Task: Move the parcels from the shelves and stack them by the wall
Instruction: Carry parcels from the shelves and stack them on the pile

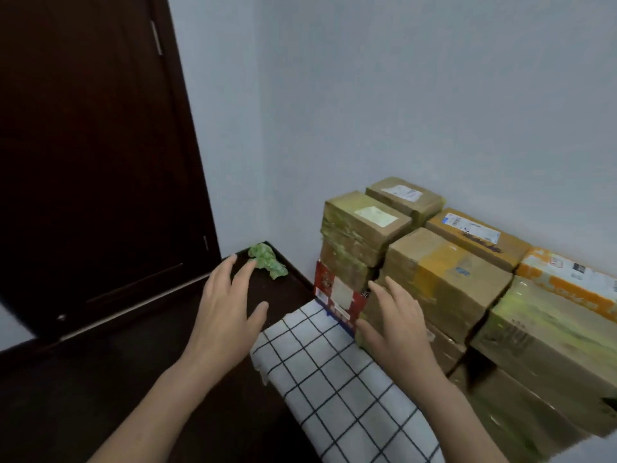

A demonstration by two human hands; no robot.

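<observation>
By the wall: parcels (444, 279) are stacked a few layers high, tight against the wall (400, 95) and running off to the right.
Grip: left hand (227, 305) and right hand (397, 325) are both wide open with fingers spread, and neither holds anything.
Left hand: hangs over the floor (150, 379), clear of everything.
Right hand: right at the stack's near corner. Can't tell if it's actually touching.
Risk, topple: the near column looks like the shaky bit to me, taped boxes piled on a red box (337, 295). A careless shove from the right hand could slide the top ones out of line or tip them off the open end.
Risk, feet: a checked cloth (334, 379) lies right at the foot of the stack (no idea if it's a parcel). Seems easy to snag or trip on when coming in with the next load.
Risk, gaps: box tops sit at uneven heights, so anything set across them would probably rock.
Floor: dark, with a crumpled green scrap (267, 260) in the corner.
Room: plain pale walls and a dark door (83, 145) on the left. No shelves in view.
</observation>
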